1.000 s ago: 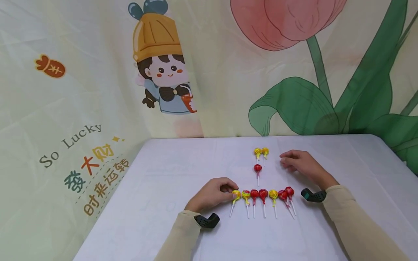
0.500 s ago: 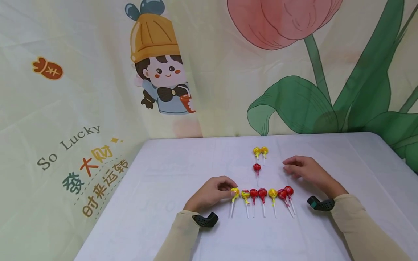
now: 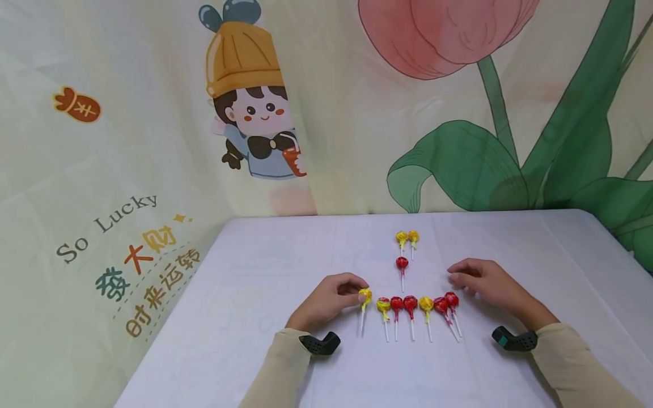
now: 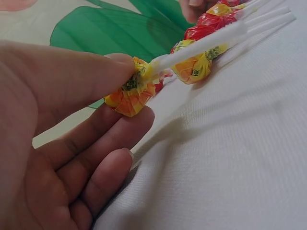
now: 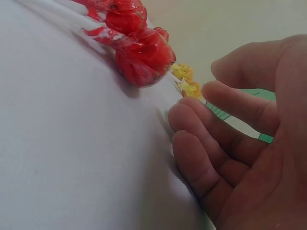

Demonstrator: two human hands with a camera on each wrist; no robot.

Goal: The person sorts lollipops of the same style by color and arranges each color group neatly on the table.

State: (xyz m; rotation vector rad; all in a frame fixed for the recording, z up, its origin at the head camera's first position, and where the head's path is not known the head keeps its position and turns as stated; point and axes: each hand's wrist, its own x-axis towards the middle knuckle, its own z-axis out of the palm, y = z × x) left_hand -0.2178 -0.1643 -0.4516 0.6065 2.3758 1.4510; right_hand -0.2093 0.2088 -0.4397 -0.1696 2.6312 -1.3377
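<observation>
My left hand (image 3: 329, 300) pinches the wrapped head of a yellow lollipop (image 3: 364, 296) between thumb and fingers, at the left end of a row of lollipops. In the left wrist view the thumb presses on the orange-and-yellow wrapper (image 4: 132, 98), and the white stick points away to the upper right. To the right of the row my right hand (image 3: 497, 286) holds nothing, its fingers loosely bent. Nearest to it lies a red lollipop (image 3: 452, 300) at the row's right end, seen large in the right wrist view as a red wrapped head (image 5: 144, 60).
Red and yellow lollipops make up the row, among them a yellow one (image 3: 425, 304). Behind it lie a single red lollipop (image 3: 402, 263) and two yellow ones (image 3: 402, 238). A white cloth covers the table (image 3: 285, 249); a printed curtain (image 3: 347, 113) hangs behind.
My left hand has shifted slightly left and up with the yellow lollipop, widening the gap to its neighbour. My right hand has drawn back toward me and to the right.
</observation>
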